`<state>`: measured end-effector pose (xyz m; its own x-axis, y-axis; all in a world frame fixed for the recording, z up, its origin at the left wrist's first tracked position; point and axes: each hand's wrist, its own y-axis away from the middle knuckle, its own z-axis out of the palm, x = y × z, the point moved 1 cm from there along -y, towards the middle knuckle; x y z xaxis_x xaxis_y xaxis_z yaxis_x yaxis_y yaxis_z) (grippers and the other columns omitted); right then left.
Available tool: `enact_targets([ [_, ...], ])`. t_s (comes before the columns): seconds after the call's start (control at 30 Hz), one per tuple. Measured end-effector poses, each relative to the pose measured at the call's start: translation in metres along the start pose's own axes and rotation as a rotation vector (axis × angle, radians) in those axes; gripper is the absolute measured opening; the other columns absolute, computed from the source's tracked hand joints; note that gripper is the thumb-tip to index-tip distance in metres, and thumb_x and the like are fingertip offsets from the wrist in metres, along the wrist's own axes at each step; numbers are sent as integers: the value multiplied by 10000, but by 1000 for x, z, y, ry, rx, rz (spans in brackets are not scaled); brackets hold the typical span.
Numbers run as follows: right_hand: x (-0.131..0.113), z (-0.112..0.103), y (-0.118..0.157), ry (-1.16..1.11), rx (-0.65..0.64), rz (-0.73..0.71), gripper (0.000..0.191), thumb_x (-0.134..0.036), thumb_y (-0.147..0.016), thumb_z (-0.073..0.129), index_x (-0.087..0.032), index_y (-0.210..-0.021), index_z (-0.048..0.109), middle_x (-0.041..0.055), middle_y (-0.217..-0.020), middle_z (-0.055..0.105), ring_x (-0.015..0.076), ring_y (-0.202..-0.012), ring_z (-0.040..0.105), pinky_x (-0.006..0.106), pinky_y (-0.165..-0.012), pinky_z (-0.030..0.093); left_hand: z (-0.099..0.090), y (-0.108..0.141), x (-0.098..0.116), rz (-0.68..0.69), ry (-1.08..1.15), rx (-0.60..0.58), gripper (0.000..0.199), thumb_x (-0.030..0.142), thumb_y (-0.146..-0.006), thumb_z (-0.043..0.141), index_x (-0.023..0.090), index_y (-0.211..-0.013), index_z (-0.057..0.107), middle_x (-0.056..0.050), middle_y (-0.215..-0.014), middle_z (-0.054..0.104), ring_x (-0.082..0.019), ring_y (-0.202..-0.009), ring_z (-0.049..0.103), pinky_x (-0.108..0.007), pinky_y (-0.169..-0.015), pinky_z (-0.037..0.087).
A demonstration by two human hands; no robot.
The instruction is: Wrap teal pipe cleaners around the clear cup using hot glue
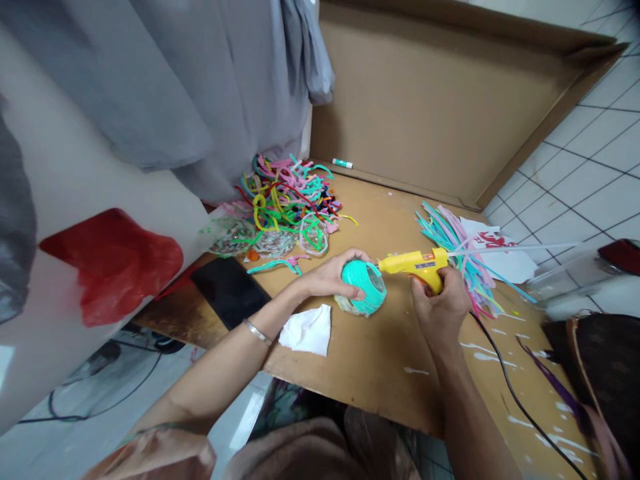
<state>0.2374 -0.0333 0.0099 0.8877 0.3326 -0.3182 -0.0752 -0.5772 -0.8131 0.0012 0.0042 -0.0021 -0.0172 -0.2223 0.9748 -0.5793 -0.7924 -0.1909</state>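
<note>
My left hand [333, 275] is wrapped round a small rounded object covered in turquoise strands [361, 283], its opening turned to the right. My right hand [443, 300] grips a yellow glue gun [417, 262] by the handle. The gun's nozzle points left and is at the upper right rim of the turquoise object; whether it touches cannot be told. A clear glue stick [510, 248] sticks out of the gun's back. Below my left wrist lies a crumpled white cloth or paper [307, 330].
Colourful pipe cleaners [287, 193] are heaped at the back left, beside a black tablet or phone [227, 290]. More pipe cleaners [463, 253] lie at the right. A black cord [505, 373] crosses the table [380, 373] near a dark bag [607, 367]. Cardboard [425, 100] stands behind.
</note>
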Motion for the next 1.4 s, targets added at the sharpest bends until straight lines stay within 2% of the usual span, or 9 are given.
enact_targets([
  [0.27, 1, 0, -1, 21, 38, 12, 217, -362, -773, 625, -216, -887, 514, 26, -786, 580, 192, -682, 532, 315, -622, 418, 0, -1, 1, -31, -8, 14, 682, 320, -566, 865, 186, -1149, 537, -86, -1164, 641, -243, -1047, 620, -356, -866, 520],
  [0.53, 0, -1, 0, 12, -4, -2, 197, -349, -773, 625, -222, -870, 509, 13, -759, 564, 192, -687, 534, 311, -626, 425, 1, 0, 2, -14, 5, 9, 664, 317, -572, 865, 192, -1139, 542, -83, -1171, 642, -233, -1036, 621, -334, -855, 516],
  [0.87, 1, -1, 0, 12, 4, 18, 206, -353, -768, 624, -225, -873, 503, 8, -759, 561, 178, -639, 509, 306, -603, 406, 1, 0, 2, -13, 5, 13, 663, 315, -568, 867, 195, -1135, 546, -88, -1196, 640, -240, -1051, 626, -351, -867, 523],
  [1.03, 0, -1, 0, 6, 6, 2, 198, -338, -765, 619, -225, -875, 499, 10, -769, 562, 186, -672, 529, 307, -622, 414, 0, -1, 1, -18, -5, 7, 670, 323, -570, 865, 194, -1144, 543, -83, -1169, 646, -237, -1039, 625, -349, -861, 521],
  [1.23, 2, 1, 0, 14, 19, 54, 238, -374, -761, 631, -221, -898, 511, 20, -785, 568, 196, -679, 531, 323, -632, 420, -1, -1, -4, -16, -24, 11, 692, 334, -578, 865, 194, -1166, 526, -85, -1173, 642, -243, -1057, 619, -355, -876, 515],
  [1.4, 2, 2, 1, 21, 14, 15, 235, -377, -767, 633, -222, -902, 519, 27, -803, 582, 212, -726, 559, 333, -656, 448, 0, -1, 1, -18, -1, 4, 675, 330, -572, 865, 193, -1149, 543, -88, -1174, 641, -239, -1041, 621, -353, -867, 519],
])
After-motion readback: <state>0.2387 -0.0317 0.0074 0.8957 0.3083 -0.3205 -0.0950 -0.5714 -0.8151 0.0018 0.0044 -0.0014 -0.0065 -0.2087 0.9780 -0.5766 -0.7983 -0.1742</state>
